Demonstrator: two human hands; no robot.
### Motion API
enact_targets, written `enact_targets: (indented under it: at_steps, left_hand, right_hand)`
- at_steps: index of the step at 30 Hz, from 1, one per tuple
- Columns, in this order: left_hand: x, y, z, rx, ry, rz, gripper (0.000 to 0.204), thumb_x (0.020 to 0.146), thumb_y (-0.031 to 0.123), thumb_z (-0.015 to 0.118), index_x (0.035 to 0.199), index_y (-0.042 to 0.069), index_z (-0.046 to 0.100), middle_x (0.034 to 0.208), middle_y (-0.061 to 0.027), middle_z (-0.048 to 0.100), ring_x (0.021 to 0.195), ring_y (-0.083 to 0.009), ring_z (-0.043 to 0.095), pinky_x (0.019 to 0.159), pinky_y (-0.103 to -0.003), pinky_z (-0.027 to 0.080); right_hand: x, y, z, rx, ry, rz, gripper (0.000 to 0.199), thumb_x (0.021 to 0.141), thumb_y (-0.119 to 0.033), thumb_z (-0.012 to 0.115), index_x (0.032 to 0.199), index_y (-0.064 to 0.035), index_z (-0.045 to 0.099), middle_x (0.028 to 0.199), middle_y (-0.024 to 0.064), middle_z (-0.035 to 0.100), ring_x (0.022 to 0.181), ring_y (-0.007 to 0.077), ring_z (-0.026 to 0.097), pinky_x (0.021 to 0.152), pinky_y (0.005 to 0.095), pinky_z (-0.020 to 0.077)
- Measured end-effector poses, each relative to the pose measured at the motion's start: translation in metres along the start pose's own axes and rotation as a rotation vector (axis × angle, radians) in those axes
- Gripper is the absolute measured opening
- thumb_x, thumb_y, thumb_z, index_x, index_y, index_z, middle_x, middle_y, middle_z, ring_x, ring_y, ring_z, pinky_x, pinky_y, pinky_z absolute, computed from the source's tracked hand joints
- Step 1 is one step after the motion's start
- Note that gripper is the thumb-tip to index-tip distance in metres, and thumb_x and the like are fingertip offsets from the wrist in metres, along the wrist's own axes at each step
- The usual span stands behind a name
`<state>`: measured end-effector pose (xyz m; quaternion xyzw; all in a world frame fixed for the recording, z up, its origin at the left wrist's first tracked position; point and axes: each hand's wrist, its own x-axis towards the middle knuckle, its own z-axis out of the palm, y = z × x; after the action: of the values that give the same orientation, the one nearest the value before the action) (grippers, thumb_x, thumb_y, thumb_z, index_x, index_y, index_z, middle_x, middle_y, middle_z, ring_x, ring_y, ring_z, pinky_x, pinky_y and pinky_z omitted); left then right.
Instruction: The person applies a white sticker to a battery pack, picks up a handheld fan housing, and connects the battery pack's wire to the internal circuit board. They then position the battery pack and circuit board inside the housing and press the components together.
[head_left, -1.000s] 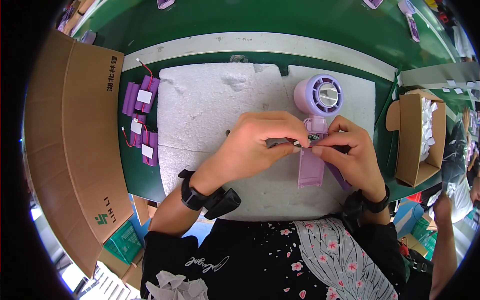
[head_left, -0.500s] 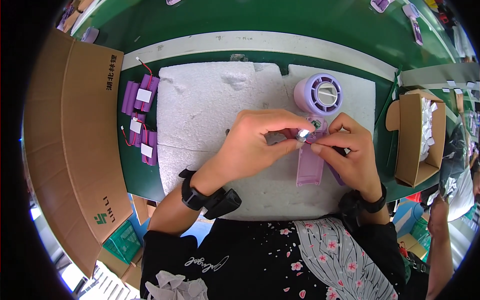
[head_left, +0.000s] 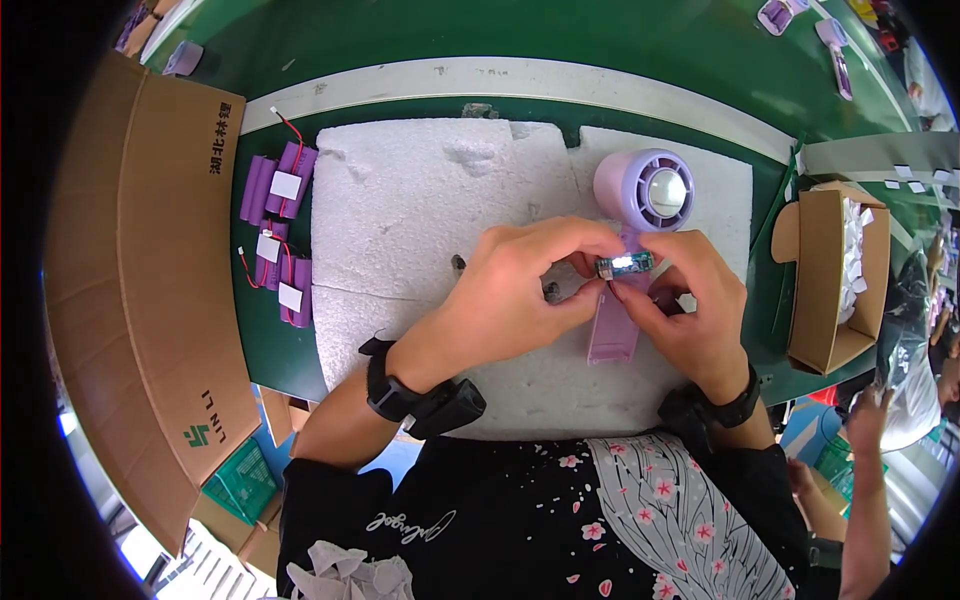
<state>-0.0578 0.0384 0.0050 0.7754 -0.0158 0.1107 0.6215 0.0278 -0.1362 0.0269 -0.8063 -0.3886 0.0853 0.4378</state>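
Observation:
A small circuit board (head_left: 628,264) with a brightly shining spot is held between the fingertips of both hands. My left hand (head_left: 520,285) pinches its left end between thumb and forefinger. At the other end are the thumb and forefinger of my right hand (head_left: 697,295), closed on the board. Just beneath the hands lies the open pale-purple handle of a handheld fan (head_left: 612,335). Its round fan head (head_left: 645,190), with a ring of slots and a silver centre, points away from me. The wires at the board are mostly hidden by my fingers.
White foam (head_left: 420,210) covers the work surface. Purple battery packs (head_left: 285,188) with red leads lie left of it, beside a tall cardboard box (head_left: 180,280). An open carton (head_left: 840,280) with white wrapping stands on the right. Another person's arm (head_left: 868,490) shows at lower right.
My right hand has moved from below the board up to its right end, its forefinger now on it. The board now shows clearly between both hands. The fan head has tilted slightly.

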Motion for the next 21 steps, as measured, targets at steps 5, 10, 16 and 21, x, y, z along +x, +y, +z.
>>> enact_targets:
  at_steps: [5,10,16,21]
  left_hand:
    - [0.0006,-0.0064,-0.0003,-0.069,0.034,0.013,0.040,0.070,-0.008,0.069,0.110,0.002,0.067,0.092,-0.0089,0.069,0.077,-0.0161,0.069,0.073,-0.026,0.056]
    - [0.0006,-0.0047,-0.0009,0.111,0.035,0.047,0.030,0.069,-0.004,0.071,0.098,0.003,0.071,0.089,-0.0096,0.069,0.072,-0.0161,0.067,0.063,-0.024,0.054]
    - [-0.0009,-0.0049,-0.0001,0.173,0.068,0.103,0.024,0.067,-0.003,0.071,0.091,0.004,0.074,0.083,-0.0088,0.068,0.067,-0.0158,0.066,0.055,-0.023,0.051]
    - [-0.0022,-0.0043,-0.0003,0.194,0.059,0.114,0.023,0.067,-0.003,0.071,0.090,0.003,0.074,0.082,-0.0080,0.068,0.066,-0.0156,0.065,0.054,-0.023,0.050]
  right_hand:
    - [0.0005,0.0028,-0.0006,-0.129,0.046,-0.080,0.036,0.066,-0.007,0.081,0.100,-0.0084,0.068,0.086,0.0059,0.063,0.060,0.0159,0.061,0.051,0.0255,0.0502]
    - [-0.0016,0.0063,-0.0011,-0.115,0.037,-0.066,0.041,0.064,0.000,0.082,0.102,-0.0053,0.068,0.094,0.0069,0.064,0.058,0.0079,0.060,0.048,0.0204,0.0470]
    - [0.0006,0.0049,-0.0006,-0.084,0.013,-0.041,0.041,0.063,-0.001,0.081,0.101,-0.0062,0.069,0.090,0.0057,0.064,0.056,0.0077,0.059,0.049,0.0198,0.0466]
    - [-0.0002,0.0063,0.0010,-0.089,-0.003,-0.069,0.039,0.062,-0.002,0.081,0.100,-0.0064,0.071,0.087,0.0046,0.064,0.056,0.0074,0.058,0.049,0.0196,0.0459]
